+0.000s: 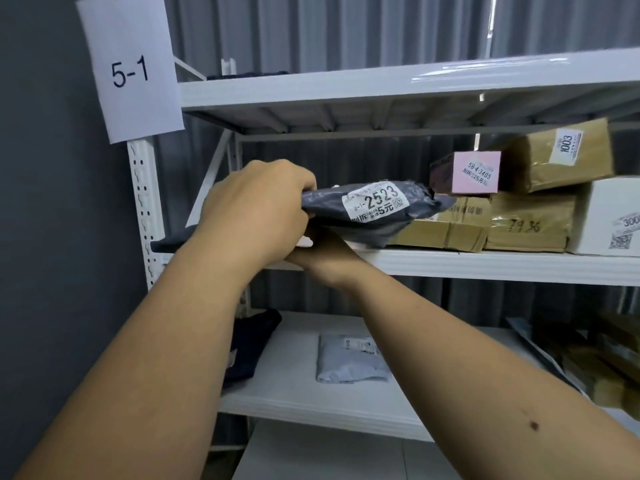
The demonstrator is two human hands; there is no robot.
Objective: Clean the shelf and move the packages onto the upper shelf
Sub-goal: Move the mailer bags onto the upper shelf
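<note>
Dark grey plastic mailer bag (374,211) hangs above the middle white metal shelf (485,265), your left hand (263,213) gripping one end, right hand (322,252) underneath, grip unclear, so it might sag and slip mid-lift.

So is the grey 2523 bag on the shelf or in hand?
In hand: the left hand grips the grey bag at its end, tilted above the middle shelf; the right hand is underneath.
</note>
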